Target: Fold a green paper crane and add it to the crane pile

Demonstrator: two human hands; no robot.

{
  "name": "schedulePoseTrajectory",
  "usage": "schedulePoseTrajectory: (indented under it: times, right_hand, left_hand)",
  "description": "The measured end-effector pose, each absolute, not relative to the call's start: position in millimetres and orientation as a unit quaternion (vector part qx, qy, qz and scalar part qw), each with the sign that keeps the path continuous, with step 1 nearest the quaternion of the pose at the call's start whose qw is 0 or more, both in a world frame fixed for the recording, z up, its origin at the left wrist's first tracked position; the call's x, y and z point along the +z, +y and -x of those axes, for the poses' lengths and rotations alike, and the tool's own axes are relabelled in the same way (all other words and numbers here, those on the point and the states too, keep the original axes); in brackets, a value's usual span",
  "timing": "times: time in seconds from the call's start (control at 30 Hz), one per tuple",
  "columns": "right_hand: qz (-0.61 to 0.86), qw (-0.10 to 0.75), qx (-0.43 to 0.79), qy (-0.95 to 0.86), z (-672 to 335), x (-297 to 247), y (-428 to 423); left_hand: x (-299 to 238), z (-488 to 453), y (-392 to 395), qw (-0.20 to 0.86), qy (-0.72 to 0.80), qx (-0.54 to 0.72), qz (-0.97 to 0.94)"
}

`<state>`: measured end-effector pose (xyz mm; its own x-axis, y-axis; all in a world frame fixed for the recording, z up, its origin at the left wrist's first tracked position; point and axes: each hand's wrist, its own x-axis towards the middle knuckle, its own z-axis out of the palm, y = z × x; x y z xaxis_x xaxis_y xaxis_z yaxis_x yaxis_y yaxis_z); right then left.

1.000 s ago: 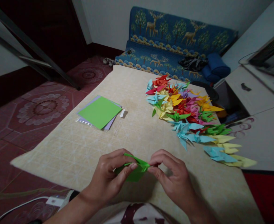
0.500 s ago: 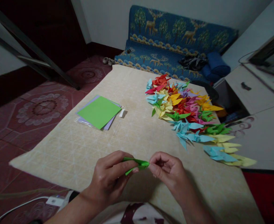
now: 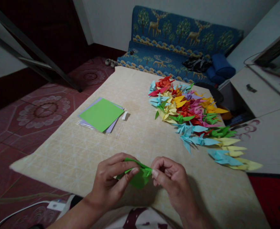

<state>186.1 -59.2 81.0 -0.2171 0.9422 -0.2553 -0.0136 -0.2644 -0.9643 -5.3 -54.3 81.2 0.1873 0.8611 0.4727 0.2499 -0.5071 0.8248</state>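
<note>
On the beige patterned cloth-covered table (image 3: 140,136), a square green paper sheet (image 3: 101,114) lies atop flat purple paper (image 3: 111,128), left of many-coloured folded paper cranes (image 3: 187,109). Nearer the front edge (between both hands) is a folded green paper piece (image 3: 140,180). Behind the table stands a blue deer-patterned fabric sofa (image 3: 168,49).

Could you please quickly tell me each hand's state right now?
Left hand: closed, holding the folded green paper.
Right hand: closed, pinching the folded green paper at its right end.

Left hand (image 3: 112,175) gripped a folded bright-green paper piece (image 3: 140,180); right hand (image 3: 173,179) pinched its tip. Multicoloured folded-paper birds (image 3: 187,128) lay on the beige patterned tablecloth (image 3: 82,156).
</note>
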Motion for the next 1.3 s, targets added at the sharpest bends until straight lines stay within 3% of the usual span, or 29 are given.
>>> schedulePoseTrajectory:
  times: [0.33, 0.67, 0.97, 1.1, 1.3]
  right_hand:
    - [0.46, 0.453, 0.682, -0.344, -175.1, 73.7, -62.4]
    - [0.516, 0.4, 0.576, -0.492, -169.5, 71.6, -66.4]
    - [0.509, 0.384, 0.554, -0.534, -169.5, 67.6, -59.9]
    - [0.497, 0.387, 0.519, -0.578, -168.2, 66.9, -55.3]
    - [0.559, 0.478, 0.553, -0.393, -168.2, 48.9, -53.9]
  left_hand:
    - [81.1, -0.8, -55.9, 0.396, 0.456, 0.507, -0.616]
    - [75.9, -3.4, -56.0, 0.396, 0.492, 0.483, -0.606]
    - [73.3, -0.1, -51.8, 0.39, 0.54, 0.488, -0.564]
    - [73.4, 2.1, -46.8, 0.457, 0.512, 0.478, -0.548]
    - [64.5, 9.1, -40.0, 0.58, 0.464, 0.484, -0.463]
